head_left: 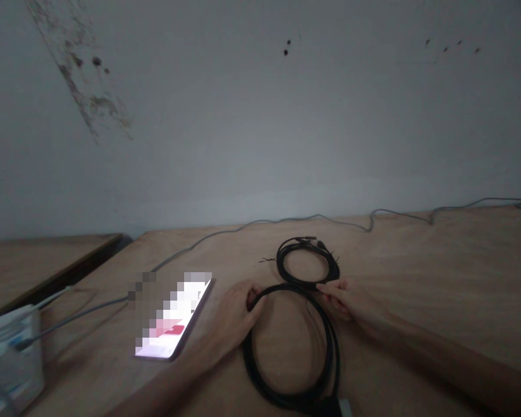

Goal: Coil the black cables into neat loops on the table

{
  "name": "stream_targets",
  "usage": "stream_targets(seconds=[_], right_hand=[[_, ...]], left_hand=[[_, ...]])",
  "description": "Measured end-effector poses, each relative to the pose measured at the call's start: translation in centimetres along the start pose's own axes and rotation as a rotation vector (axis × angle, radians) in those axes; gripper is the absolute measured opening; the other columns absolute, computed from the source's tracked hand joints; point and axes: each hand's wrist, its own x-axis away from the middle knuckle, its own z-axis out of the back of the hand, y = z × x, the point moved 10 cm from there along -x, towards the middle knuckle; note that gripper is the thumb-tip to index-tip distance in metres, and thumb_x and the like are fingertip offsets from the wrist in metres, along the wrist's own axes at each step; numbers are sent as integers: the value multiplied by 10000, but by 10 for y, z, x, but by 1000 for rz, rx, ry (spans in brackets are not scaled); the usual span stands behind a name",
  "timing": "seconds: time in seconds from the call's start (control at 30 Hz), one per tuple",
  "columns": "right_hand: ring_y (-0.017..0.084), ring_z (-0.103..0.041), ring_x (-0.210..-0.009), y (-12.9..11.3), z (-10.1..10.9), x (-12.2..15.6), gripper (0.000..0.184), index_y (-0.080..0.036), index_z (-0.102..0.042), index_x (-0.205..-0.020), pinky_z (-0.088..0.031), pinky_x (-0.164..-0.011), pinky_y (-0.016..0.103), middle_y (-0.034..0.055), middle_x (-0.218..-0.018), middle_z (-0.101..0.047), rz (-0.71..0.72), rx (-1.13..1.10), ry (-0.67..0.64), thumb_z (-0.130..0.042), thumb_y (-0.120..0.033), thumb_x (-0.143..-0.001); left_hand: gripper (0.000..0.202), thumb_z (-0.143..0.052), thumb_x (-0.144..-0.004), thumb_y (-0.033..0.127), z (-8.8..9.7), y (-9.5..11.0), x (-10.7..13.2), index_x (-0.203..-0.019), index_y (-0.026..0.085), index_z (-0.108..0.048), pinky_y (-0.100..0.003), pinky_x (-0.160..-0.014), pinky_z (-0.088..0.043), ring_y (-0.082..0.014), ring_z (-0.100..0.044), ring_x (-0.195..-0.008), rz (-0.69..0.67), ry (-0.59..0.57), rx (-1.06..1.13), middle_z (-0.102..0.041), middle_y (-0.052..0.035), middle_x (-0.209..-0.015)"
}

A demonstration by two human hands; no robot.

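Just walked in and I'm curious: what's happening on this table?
A person has both hands on a large coil of black cable lying on a wooden table. The left hand curls around its far left edge; the right hand touches it where it meets a smaller black coil. A lit phone lies to the left.

phone screen point(173, 315) blurred, cable coil point(247, 356) cut off

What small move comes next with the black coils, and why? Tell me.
Probably slide the big coil toward you, clear of the small coil: the left hand and right hand both pinch its far edge, right where the two coils meet.
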Motion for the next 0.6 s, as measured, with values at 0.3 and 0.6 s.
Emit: stream_targets(seconds=[0.3,0.6], right_hand=[[118,-444,-517,3,9,-3,528,-182,-628,-696,-265,-476,244,-26,-578,-515,119,295,44,-495,-610,-975],[184,-603,-711,-34,12,7,392,-218,-663,-881,-410,-634,292,26,-808,-671,395,683,159,-419,-477,-1046]], left_hand=[[210,-592,-889,352,-11,-6,-3,-745,200,-580,-306,-645,-347,-213,-562,-722,25,-61,-81,-631,-30,-769],[215,-575,-897,352,-10,-1,-2,-744,201,-562,-313,-662,-358,-213,-560,-737,18,-64,-77,-637,-36,-783]])
